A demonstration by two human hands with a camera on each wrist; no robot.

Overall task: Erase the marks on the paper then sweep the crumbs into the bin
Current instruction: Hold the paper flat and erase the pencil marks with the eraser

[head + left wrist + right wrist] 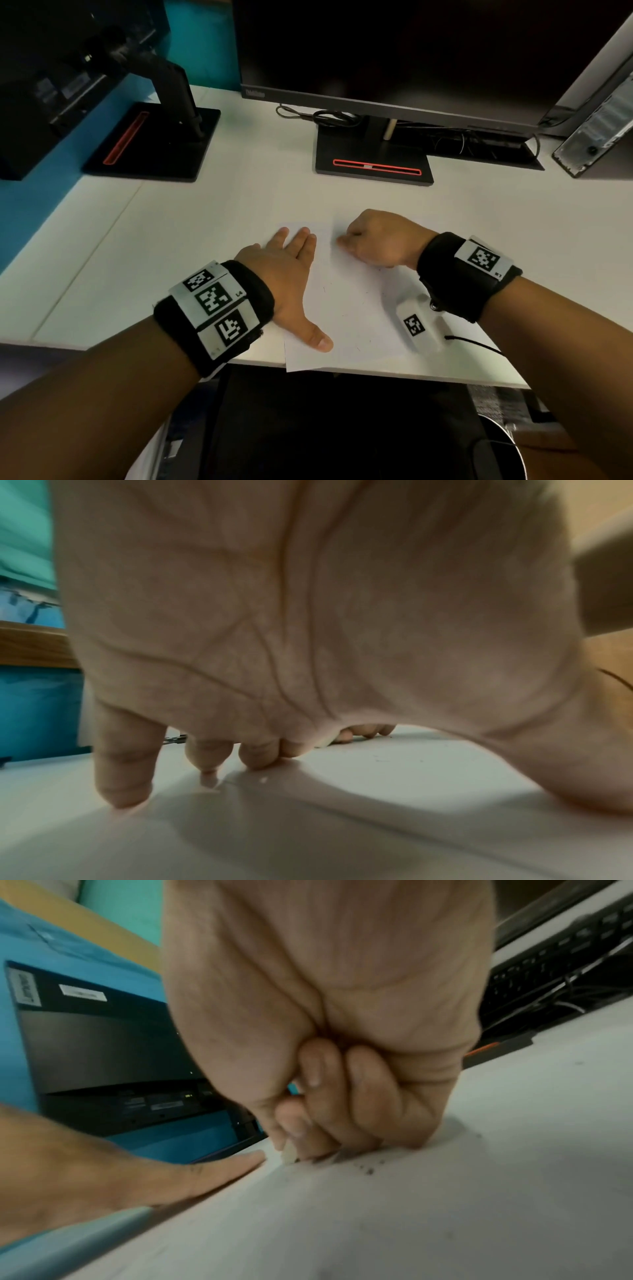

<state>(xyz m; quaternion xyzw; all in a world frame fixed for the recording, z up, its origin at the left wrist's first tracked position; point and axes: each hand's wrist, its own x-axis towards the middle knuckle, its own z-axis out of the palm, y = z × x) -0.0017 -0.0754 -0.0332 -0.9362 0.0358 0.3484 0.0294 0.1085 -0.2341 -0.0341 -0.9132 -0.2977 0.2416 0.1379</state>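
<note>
Erasing underway: right hand [378, 240] clenches an eraser [289, 1155] at the paper's [356, 308] far edge; left hand [284, 274] flat, released, pinning it. Crumbs [368, 1169] unswept.

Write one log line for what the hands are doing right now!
step: erasing | left hand: flat, presses paper | right hand: pinches eraser on paper | crumbs: beside eraser, unswept
</note>
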